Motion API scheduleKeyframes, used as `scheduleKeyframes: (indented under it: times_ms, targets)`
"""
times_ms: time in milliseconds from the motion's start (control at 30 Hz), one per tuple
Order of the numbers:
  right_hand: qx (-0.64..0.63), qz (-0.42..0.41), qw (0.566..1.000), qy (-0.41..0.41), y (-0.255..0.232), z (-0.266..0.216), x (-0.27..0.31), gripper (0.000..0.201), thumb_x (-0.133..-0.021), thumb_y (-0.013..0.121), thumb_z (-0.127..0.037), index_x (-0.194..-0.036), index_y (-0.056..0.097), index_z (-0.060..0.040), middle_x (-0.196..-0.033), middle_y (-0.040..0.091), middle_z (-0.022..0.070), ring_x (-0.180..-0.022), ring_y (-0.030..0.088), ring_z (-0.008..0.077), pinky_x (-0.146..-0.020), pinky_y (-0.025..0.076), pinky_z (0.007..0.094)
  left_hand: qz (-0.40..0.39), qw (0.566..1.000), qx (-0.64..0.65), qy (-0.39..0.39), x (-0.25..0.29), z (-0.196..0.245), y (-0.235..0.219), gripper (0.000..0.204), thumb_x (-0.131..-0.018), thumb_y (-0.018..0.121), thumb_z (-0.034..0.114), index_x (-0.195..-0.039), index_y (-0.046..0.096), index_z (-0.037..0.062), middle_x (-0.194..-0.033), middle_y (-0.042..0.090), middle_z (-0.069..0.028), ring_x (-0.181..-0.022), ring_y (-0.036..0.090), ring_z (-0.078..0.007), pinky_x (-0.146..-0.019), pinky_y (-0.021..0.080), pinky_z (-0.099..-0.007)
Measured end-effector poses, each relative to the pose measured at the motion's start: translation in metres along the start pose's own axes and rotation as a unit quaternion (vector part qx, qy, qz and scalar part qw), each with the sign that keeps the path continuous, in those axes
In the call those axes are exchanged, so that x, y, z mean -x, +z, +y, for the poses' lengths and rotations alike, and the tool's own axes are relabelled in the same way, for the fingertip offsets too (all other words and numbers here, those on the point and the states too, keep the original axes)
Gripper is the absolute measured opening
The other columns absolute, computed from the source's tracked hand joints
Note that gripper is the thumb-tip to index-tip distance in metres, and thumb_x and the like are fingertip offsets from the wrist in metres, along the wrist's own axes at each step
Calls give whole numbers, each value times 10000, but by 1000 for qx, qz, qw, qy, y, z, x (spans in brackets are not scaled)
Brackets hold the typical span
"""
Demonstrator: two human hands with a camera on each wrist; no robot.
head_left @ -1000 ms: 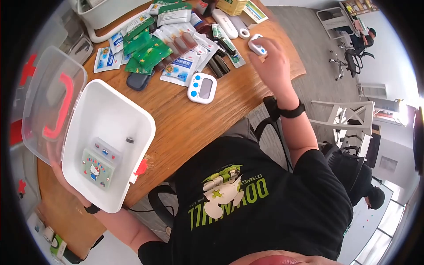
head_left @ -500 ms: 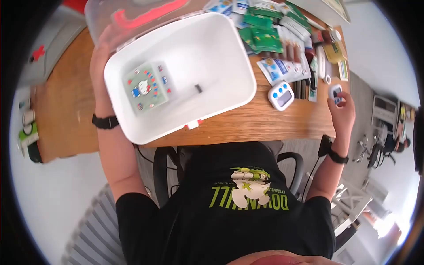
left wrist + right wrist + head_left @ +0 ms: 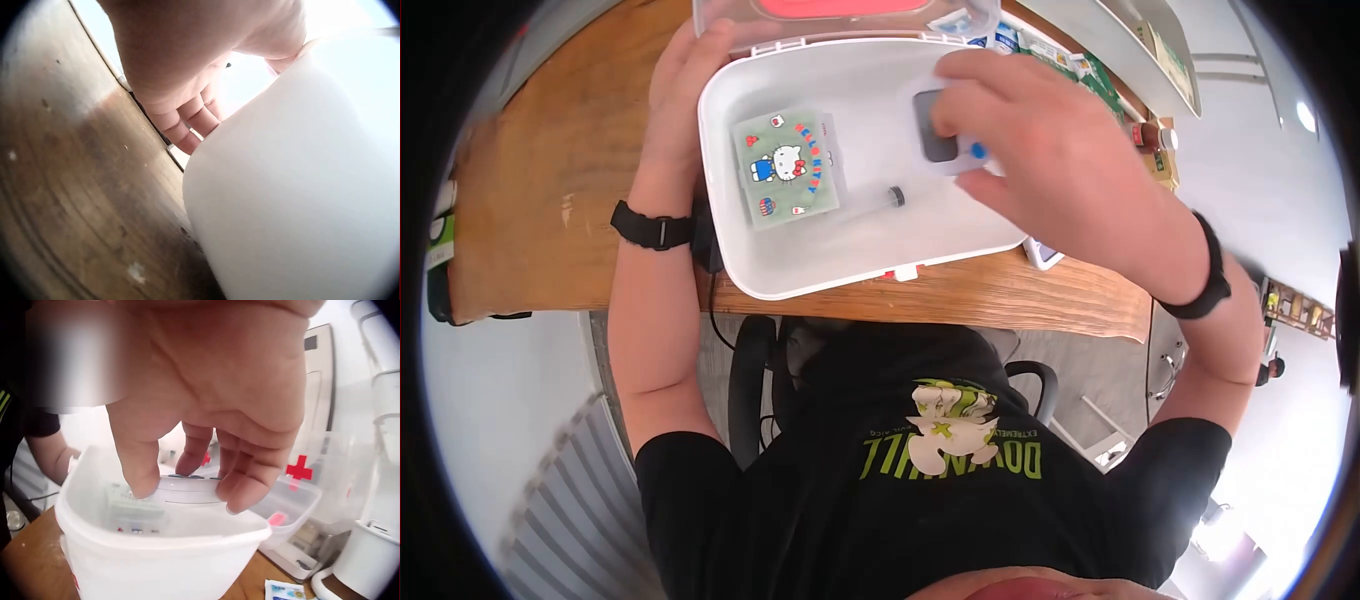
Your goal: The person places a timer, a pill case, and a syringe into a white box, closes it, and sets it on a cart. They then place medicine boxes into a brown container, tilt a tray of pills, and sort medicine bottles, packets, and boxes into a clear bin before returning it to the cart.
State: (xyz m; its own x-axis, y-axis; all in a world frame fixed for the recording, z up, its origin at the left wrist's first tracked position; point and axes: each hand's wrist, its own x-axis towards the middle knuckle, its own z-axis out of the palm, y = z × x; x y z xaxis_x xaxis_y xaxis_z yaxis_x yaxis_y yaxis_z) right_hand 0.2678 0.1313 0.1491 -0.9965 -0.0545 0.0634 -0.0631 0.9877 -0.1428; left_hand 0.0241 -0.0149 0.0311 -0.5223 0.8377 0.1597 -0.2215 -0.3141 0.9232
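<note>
A white plastic box (image 3: 870,115) with its clear lid (image 3: 745,30) raised stands on the wooden table. My left hand (image 3: 685,95) holds the box's left side near the hinge; in the left wrist view its fingers (image 3: 178,128) curl round the outer wall. Over the right part of the box, my right hand (image 3: 1050,140) pinches a white digital timer (image 3: 938,125) with a grey display and blue buttons. Inside lie a green Hello Kitty case (image 3: 785,170) and a clear tube with a dark end (image 3: 895,197).
Just right of the box a second white timer (image 3: 1043,254) is partly hidden by my forearm. Behind are medicine packets (image 3: 1050,52), a brown bottle (image 3: 1146,137) and a white bin (image 3: 1145,50). A white cup-like container (image 3: 369,562) shows in the right wrist view.
My right hand picked up the timer from the table's right end and brought it left over the box. The left hand has stayed at the box's side. The head view has turned.
</note>
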Motion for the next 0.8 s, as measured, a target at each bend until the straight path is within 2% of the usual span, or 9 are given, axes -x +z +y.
scheduleKeyframes:
  times_ms: [33, 67, 167, 400, 467, 533, 567, 633, 800]
  targets:
    - [9, -23, 1000, -17, 11, 1, -8, 365, -695, 801, -10, -983, 582, -58, -1252, 610, 123, -1075, 631, 341, -850, 543, 402, 5, 1000, -10, 12, 0, -3, -3, 547, -1029, 558, 300, -1465, 449, -11, -1132, 703, -123, -1003, 685, -179, -871, 560, -292]
    - [27, -26, 999, -33, 23, 2, -16, 279, -736, 731, -22, -996, 634, -45, -972, 600, 119, -930, 637, 320, -779, 559, 428, 10, 999, -21, 25, 0, -7, -8, 551, -1028, 562, 298, -1469, 446, -12, -1137, 702, -124, -1003, 685, -181, -873, 560, -294]
    - [45, -167, 984, 34, 43, -3, -28, 348, -720, 791, -28, -1000, 586, -47, -1122, 585, 123, -1047, 616, 327, -851, 536, 413, 16, 998, -10, 52, -2, -22, -16, 558, -1028, 573, 299, -1472, 441, -12, -1144, 701, -126, -1005, 685, -182, -876, 558, -293]
    - [-20, -161, 986, 32, 70, -3, -37, 305, -766, 778, -47, -1000, 583, -46, -1118, 590, 103, -1005, 637, 321, -830, 541, 418, 8, 999, -3, 45, -3, -21, -19, 559, -1032, 583, 309, -1470, 436, -5, -1152, 698, -133, -987, 693, -188, -866, 566, -297]
    - [-48, -185, 980, 55, 64, -2, -38, 283, -778, 766, -39, -992, 582, -51, -1082, 601, 79, -987, 652, 313, -820, 536, 419, 45, 998, 4, 52, 1, -18, -11, 549, -1030, 587, 308, -1461, 446, -2, -1148, 699, -139, -973, 701, -192, -852, 572, -299]
    - [-43, -131, 990, 39, 47, -1, -36, 265, -789, 766, -51, -1003, 609, -56, -1045, 632, 64, -936, 669, 293, -792, 539, 405, 87, 995, 20, 41, 5, -16, 2, 550, -1024, 588, 319, -1446, 455, -7, -1126, 706, -153, -957, 712, -204, -829, 582, -307]
    - [-37, -105, 993, 36, 37, 2, -31, 257, -794, 767, -57, -1008, 623, -59, -1026, 648, 56, -910, 677, 283, -778, 540, 398, 42, 997, -30, -52, -2, -16, -20, 609, -1048, 465, 341, -1495, 378, -64, -1356, 618, -201, -1136, 669, -253, -953, 558, -354]
    - [-60, -27, 998, 22, 14, 10, -17, 298, -823, 719, -18, -1109, 635, -33, -1032, 662, 90, -872, 672, 224, -743, 541, 330, 45, 997, -39, -43, -6, -22, -24, 622, -1048, 489, 351, -1498, 369, -61, -1320, 641, -190, -1108, 680, -248, -924, 563, -349]
    - [-102, 122, 972, 171, -14, 23, 54, 258, -823, 699, -35, -1078, 661, -32, -929, 668, 100, -749, 654, 227, -663, 534, 334, 34, 996, -71, -39, 2, -6, -1, 647, -1043, 479, 378, -1495, 367, -71, -1397, 582, -200, -1144, 663, -248, -932, 560, -345]
